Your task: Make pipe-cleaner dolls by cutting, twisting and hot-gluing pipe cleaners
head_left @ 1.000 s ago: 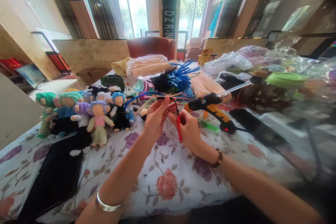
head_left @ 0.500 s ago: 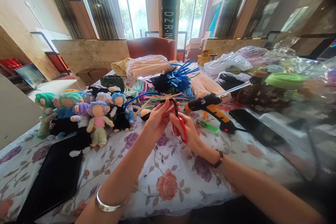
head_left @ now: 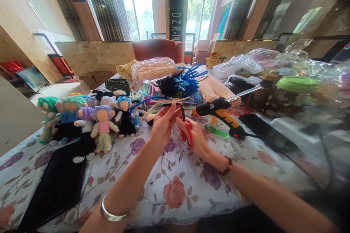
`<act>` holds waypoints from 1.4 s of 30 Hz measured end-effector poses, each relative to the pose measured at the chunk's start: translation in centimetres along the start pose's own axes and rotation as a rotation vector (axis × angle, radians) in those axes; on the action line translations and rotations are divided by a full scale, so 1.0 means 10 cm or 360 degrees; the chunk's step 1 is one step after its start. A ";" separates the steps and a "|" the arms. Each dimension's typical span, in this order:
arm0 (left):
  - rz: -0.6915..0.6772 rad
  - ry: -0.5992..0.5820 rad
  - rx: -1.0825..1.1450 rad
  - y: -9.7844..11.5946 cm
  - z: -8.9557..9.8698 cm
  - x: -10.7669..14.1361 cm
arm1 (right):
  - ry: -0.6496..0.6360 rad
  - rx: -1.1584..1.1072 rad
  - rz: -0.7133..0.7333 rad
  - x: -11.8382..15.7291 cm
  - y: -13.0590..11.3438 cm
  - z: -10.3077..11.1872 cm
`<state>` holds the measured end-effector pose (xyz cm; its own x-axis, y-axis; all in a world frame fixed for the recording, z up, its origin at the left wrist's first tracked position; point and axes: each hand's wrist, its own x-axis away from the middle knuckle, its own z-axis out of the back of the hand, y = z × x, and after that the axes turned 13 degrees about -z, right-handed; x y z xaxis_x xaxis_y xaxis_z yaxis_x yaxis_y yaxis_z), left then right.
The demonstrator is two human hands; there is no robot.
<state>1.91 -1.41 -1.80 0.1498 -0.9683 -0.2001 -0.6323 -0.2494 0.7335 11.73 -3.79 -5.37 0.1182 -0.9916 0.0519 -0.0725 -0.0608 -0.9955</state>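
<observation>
My left hand (head_left: 163,122) is closed in a pinch on a black pipe cleaner (head_left: 181,107), which bends down toward my other hand. Red-handled scissors (head_left: 189,134) sit in my right hand (head_left: 197,136), with fingers wrapped round the loops. The scissor blades are mostly hidden beside the black strand, so I cannot tell whether they touch it. Just beyond my fingers lie loose pastel pipe cleaners (head_left: 188,99) and a bundle of blue ones (head_left: 194,76). A partly covered doll head (head_left: 150,118) lies beside my left hand.
To the left stand several pipe-cleaner dolls (head_left: 102,127) near a black tablet-like slab (head_left: 56,184). On the right are a glue gun (head_left: 222,114) with its red light on, a green lighter (head_left: 217,131), a power strip (head_left: 295,131) and a green-lidded jar (head_left: 296,93).
Both hands stay almost in place over the table. The left fingers and the scissors have shifted only slightly; the black pipe cleaner is still held.
</observation>
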 end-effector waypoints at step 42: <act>0.0046 -0.0025 0.0090 0.01 0.01 -0.02 | -0.0125 -0.0115 0.0102 -0.02 -0.01 -0.01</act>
<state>1.77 -1.29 -1.72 0.1195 -0.9745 -0.1898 -0.6784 -0.2197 0.7011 11.64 -3.60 -5.26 0.1880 -0.9819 -0.0210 -0.1535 -0.0083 -0.9881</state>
